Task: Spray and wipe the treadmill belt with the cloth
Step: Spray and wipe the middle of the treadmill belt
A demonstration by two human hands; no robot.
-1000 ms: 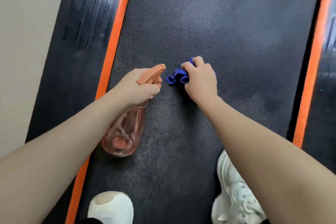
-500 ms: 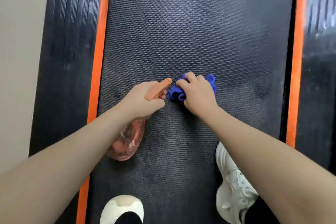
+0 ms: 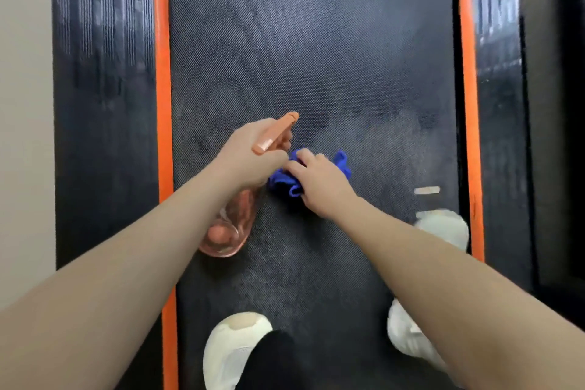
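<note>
Two bare forearms reach forward from the bottom corners and converge at the centre. The left hand (image 3: 250, 157) is wrapped in a closed grip around the neck of a translucent orange plastic spray bottle (image 3: 234, 222). The right hand (image 3: 319, 182), palm down with fingers curled, presses on a bunched blue cloth (image 3: 285, 182). The two hands almost touch.

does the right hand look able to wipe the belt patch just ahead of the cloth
Probably yes. The right hand already presses the blue cloth on the belt, and nothing lies ahead; the left hand holds the spray bottle off to the side.
</note>
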